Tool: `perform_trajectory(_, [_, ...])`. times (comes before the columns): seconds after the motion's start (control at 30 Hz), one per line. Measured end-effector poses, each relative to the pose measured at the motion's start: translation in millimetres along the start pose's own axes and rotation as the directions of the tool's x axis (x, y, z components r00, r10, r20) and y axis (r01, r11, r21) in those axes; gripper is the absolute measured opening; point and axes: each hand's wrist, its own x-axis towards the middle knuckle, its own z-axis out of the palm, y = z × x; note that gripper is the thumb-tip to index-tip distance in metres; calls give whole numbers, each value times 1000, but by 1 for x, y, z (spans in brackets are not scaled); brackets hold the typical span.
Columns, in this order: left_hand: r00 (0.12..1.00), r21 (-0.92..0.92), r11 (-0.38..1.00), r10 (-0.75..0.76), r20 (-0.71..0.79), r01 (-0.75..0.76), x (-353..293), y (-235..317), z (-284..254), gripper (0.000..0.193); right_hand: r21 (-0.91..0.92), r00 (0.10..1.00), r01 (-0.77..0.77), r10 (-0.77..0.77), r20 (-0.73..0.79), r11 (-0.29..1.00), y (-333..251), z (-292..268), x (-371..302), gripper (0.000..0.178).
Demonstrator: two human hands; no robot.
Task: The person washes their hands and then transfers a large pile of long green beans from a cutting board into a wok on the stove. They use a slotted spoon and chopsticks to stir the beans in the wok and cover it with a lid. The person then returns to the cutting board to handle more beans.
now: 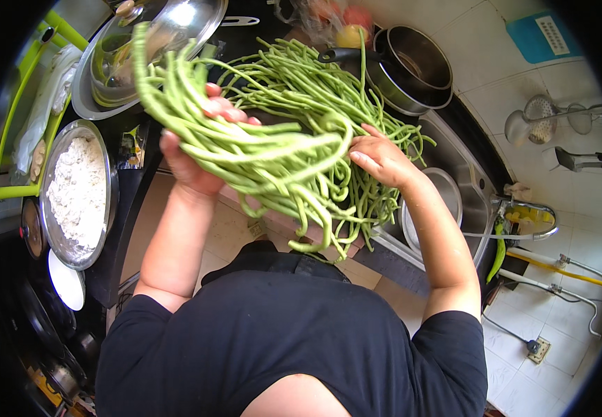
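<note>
A thick bunch of long green beans (259, 156) is raised over the counter's front edge, with my left hand (195, 170) closed around it near its left end. Its stems stick up at the upper left, and the other ends loop over and hang down. My right hand (381, 158) is at the bunch's right side, its fingers bent against the beans and partly hidden by them. Behind the bunch a larger pile of long beans (308, 73) lies on the counter, spilling toward the sink.
At left stands a metal bowl (112, 201) of white flour or dough. Beyond it are a glass lid (190, 28) and a basin (85, 101). Dark pots (419, 62) stand at back right, beside the steel sink (464, 163) with its faucet (548, 219). Utensils (541, 115) hang on the wall.
</note>
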Motion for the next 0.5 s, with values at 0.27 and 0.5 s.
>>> perform_trajectory(0.27, [989,-98,985,146,18,-143,-1,60,36,56,-479,996,85,-93,6,874,-13,27,-14,21])
perform_trajectory(0.5, [974,34,974,223,22,-224,-28,62,81,53,-440,962,141,-229,-151,887,-37,30,-20,35])
